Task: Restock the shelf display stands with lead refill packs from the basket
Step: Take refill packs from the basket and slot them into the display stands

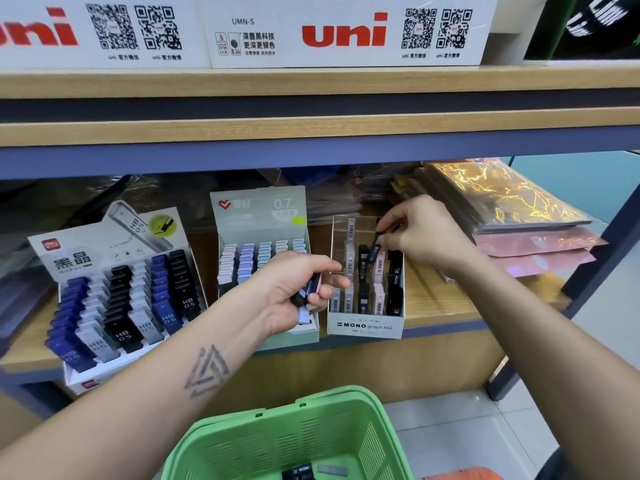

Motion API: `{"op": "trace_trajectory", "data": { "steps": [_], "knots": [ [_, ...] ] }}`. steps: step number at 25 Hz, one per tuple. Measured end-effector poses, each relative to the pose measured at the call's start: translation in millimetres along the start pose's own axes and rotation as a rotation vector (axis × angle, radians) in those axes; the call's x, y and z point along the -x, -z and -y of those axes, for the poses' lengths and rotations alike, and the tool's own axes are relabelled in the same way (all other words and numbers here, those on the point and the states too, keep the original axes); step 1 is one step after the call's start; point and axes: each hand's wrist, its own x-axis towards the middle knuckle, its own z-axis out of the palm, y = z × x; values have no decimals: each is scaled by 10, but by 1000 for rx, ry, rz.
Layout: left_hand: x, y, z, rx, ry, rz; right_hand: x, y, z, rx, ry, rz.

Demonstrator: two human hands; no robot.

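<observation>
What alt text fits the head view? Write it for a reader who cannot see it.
A person's right hand lowers a dark lead refill pack into the clear MONO display stand on a wooden shelf, while the left hand holds more packs. A green basket sits below.

Beneath the right hand (pixel 420 233), a clear display stand (pixel 365 326) reads "MONO graph MG", its rightmost packs marked "0.5 HB". Left of the left hand (pixel 294 289), a tiered stand (pixel 114 237) holds packs printed "HB 0.5", and the pale green stand (pixel 259 209) behind that hand shows "0.7". High above both hands, white boxes (pixel 346 32) carry red "uni" logos, QR codes and "UMN-S".
</observation>
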Motion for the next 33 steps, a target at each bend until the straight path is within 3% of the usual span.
{"op": "trace_trajectory", "data": {
  "steps": [13, 21, 24, 27, 29, 33],
  "knots": [
    [41, 21, -4, -21, -20, -3, -61, -442, -5, 294, 51, -6],
    [64, 20, -11, 36, 2, 27, -46, -423, 16, 292, 35, -35],
    [60, 12, -4, 76, 17, 38, 25, -309, 141, 48, 55, 6],
    [57, 1, 3, 89, 1, 38, 146, -223, 312, -498, 25, 354],
    [55, -2, 14, 82, -16, 28, 186, -238, 340, -592, 54, 529],
    [87, -14, 14, 49, -11, 38, 163, -301, 297, -660, 52, 540]
  ]
}}
